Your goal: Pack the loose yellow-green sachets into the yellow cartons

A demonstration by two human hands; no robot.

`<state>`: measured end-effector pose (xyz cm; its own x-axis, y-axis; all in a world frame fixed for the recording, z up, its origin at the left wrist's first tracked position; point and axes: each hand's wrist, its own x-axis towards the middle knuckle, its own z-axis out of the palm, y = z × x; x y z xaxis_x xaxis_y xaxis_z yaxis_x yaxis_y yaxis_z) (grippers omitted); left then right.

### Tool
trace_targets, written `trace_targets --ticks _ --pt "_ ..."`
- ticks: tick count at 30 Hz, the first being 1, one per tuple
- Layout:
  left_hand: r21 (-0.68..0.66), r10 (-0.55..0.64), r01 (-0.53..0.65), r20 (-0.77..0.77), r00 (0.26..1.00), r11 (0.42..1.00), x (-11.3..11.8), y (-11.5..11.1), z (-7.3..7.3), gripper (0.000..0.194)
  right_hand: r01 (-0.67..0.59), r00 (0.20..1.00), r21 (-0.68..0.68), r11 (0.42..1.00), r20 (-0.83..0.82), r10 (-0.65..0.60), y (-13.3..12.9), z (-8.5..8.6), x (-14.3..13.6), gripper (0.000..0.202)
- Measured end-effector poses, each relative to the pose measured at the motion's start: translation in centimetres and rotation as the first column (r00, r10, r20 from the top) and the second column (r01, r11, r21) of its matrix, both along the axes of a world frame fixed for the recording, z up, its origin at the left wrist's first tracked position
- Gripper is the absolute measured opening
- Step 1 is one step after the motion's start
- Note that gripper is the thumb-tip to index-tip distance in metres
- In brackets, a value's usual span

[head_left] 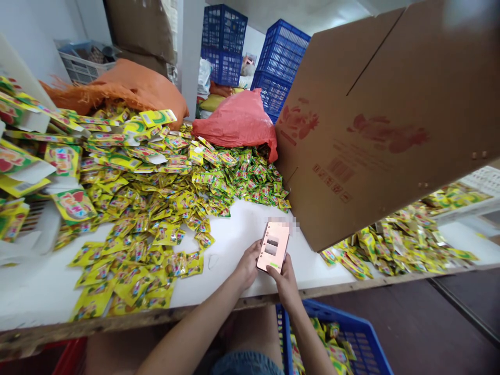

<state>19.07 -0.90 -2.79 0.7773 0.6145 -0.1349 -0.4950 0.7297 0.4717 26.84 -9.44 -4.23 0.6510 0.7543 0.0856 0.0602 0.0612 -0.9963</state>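
Observation:
A smartphone (274, 245) with a lit, pinkish screen is held between my two hands over the front edge of the white table (230, 265). My left hand (249, 264) is closed around the phone's left side. Around its lower right side wraps my right hand (284, 278), the thumb over the bottom of the screen. To the left, small yellow packets (130, 281) are spread across the tabletop. Behind them is a heap of green-yellow packets (250, 174) and flat yellow boxes (74, 205), some with open flaps.
A large cardboard carton (351, 130) leans at the right, with more packets (383, 242) beside it. An orange sack (144, 86) and a red sack (238, 120) lie at the back. Below the table edge sits a blue crate (363, 333) with packets; blue crates (281, 49) are stacked behind.

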Motion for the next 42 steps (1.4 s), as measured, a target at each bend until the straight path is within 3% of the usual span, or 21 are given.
trace_targets --ticks 27,42 --pt "0.060 0.007 -0.009 0.038 0.999 0.998 0.3 0.0 -0.9 0.035 -0.006 0.999 -0.026 1.000 -0.041 0.005 0.0 1.2 -0.6 0.053" --pt "0.027 -0.008 0.008 0.003 1.000 1.000 0.2 0.0 -0.4 0.034 0.010 0.999 -0.015 1.000 -0.053 -0.011 -0.2 0.4 -0.4 0.054"
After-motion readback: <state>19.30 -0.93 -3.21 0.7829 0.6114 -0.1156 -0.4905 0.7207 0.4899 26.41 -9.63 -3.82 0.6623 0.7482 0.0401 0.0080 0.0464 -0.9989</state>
